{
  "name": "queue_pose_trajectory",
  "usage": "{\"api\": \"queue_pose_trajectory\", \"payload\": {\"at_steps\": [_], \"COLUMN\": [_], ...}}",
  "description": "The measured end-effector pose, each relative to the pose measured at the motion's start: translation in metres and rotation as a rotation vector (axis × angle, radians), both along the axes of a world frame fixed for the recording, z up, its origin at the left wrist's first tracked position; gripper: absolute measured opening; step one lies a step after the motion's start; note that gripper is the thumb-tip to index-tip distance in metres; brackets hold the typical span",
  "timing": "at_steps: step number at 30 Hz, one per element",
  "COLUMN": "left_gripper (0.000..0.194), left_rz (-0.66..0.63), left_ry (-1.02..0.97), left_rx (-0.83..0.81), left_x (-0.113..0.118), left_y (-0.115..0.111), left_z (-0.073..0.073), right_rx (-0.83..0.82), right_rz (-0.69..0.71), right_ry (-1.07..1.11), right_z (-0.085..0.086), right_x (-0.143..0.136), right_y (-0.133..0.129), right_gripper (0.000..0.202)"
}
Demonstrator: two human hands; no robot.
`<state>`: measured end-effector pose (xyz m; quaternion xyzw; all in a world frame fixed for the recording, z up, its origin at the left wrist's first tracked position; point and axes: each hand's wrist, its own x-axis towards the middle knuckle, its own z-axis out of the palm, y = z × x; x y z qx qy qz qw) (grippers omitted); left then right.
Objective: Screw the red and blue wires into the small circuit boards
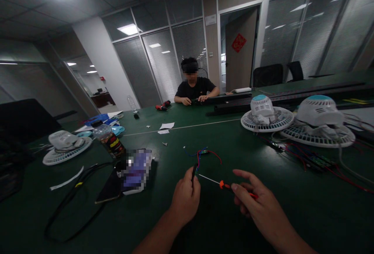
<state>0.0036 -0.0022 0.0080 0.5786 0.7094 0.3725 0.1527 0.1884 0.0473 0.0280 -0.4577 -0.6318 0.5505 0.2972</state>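
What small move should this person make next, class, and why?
Probably ease the screwdriver against the small dark piece: the left hand pinches that piece, and the right hand points the tool's tip beside it; whether they touch is unclear.

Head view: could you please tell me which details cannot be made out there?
All in the head view:
Screwdriver: much of its handle is hidden by the right hand.
Black piece: its lower end is covered by the left hand.
Circuit board: its parts are too small and dark.
Purple-and-white item: its surface is blurred by pixelation.
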Motion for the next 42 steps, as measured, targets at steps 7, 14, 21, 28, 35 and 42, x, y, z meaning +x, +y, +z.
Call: {"api": "queue_pose_trajectory", "payload": {"at_steps": [7,14,21,28,35,42], "left_gripper": [0.035,0.033,0.035,0.035,0.036,0.036], "left_rz": [-0.015,-0.016,0.003,0.009,0.014,0.004], "left_ry": [-0.001,-0.009,0.009,0.023,0.028,0.011], "left_rx": [0.001,0.007,-0.001,-0.005,-0.016,-0.002], "left_x": [0.0003,0.0,-0.0002,-0.0004,-0.0008,0.0003], "left_y": [0.0001,-0.0002,0.0008,0.0016,0.0004,-0.0007], "left_z": [0.0011,0.0015,0.0001,-0.0005,-0.0002,0.0006], "right_rx": [-0.005,-0.007,-0.062,0.0,0.026,-0.008], "right_rz": [-0.007,0.003,-0.024,-0.025,-0.072,-0.06], "right_ry": [-0.007,-0.003,-0.068,-0.059,0.018,0.023], "right_z": [0.0011,0.0005,0.0049,0.0013,-0.0004,0.0021], "right_x": [0.0015,0.001,0.0004,0.0014,0.0018,0.0021], "right_y": [-0.0009,-0.0012,-0.0019,-0.0019,-0.0007,-0.0019], "right_gripper": [0.05,0.048,0.052,0.052,0.057,0.051]}}
